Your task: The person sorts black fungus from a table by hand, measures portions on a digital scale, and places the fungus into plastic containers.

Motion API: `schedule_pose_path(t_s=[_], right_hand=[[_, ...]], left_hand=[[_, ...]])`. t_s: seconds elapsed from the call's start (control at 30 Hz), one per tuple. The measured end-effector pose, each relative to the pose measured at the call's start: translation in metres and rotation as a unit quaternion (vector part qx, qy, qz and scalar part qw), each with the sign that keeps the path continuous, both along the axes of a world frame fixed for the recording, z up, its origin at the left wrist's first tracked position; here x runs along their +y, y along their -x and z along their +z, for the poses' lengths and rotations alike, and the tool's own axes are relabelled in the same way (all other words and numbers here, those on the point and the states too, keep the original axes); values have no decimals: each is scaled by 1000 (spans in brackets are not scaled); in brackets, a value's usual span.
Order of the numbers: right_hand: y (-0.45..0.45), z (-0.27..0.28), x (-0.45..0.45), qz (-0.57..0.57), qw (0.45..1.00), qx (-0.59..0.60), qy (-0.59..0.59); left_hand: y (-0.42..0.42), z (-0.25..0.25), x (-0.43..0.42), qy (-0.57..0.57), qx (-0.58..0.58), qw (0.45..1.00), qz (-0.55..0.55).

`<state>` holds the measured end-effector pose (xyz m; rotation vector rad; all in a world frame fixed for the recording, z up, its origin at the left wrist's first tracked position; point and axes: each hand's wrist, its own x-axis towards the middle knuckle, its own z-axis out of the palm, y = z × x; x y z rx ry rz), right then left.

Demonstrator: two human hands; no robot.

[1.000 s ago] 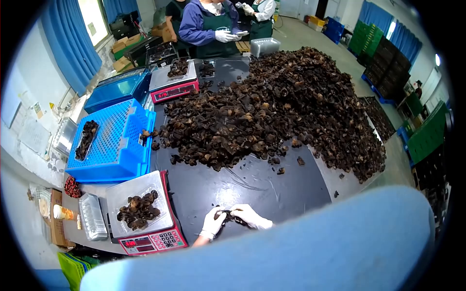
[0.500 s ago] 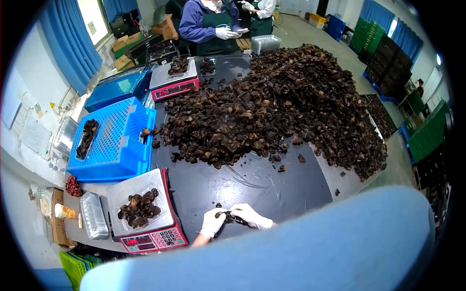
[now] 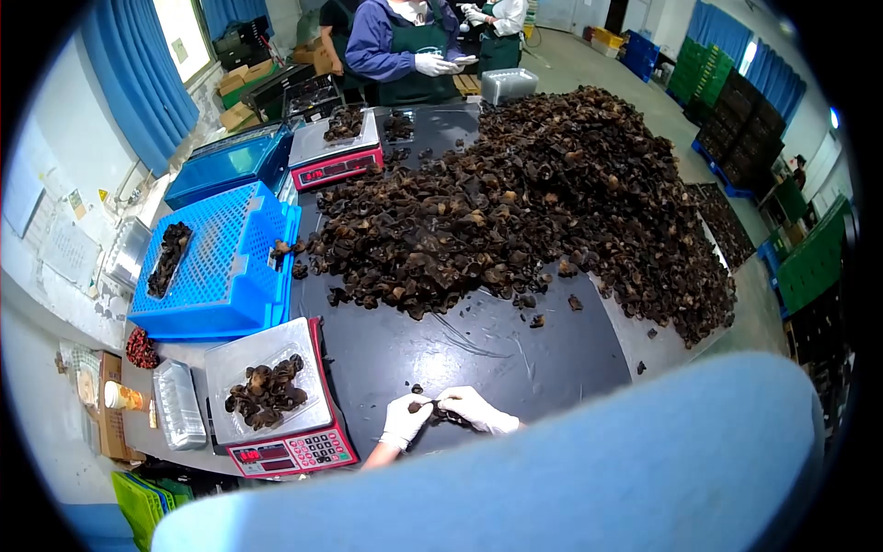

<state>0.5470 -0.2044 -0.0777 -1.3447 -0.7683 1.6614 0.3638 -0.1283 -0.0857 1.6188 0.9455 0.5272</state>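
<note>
Head view: you face the black tabletop (image 3: 460, 342).
Left hand (image 3: 403, 419): your gloved fingers pinch dark pieces (image 3: 445, 417).
Right hand (image 3: 473, 408): your fingers pinch the same pieces.
Dark pieces: between your hands, well apart from the heap (image 3: 524, 202).
Scale (image 3: 244, 353): left, bearing a tray (image 3: 315, 390).

The left hand (image 3: 403, 421) wears a plain, close-fitting white glove (image 3: 397, 429) ending near the wrist, with bare forearm (image 3: 381, 454) beyond it; the right hand (image 3: 474, 409) wears a matching one. A broad light-blue form (image 3: 552, 478), round-edged, too blurred to identify as clothing, fills the foreground
</note>
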Motion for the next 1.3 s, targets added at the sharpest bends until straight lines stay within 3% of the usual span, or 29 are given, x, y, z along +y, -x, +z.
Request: schedule_pose_path(t_s=[0.27,0.77,0.87,0.97,1.1,1.3], right_hand=[[2,15,0,7,999,-5,-37],[12,22,-1,43,996,-36,-72],[16,18,3,54,996,-34,-67],[21,30,8,59,994,-51,-73],[21,30,12,56,987,-98,-116],[17,26,19,42,989,-79,-120]], left_hand=[[1,-3,1,65,-33,997,37],[-1,-7,4,60,-18,995,75],[2,-14,12,85,-75,986,124],[2,24,18,118,-126,969,175],[5,34,24,246,-214,918,224],[3,46,19,274,-240,897,249]])
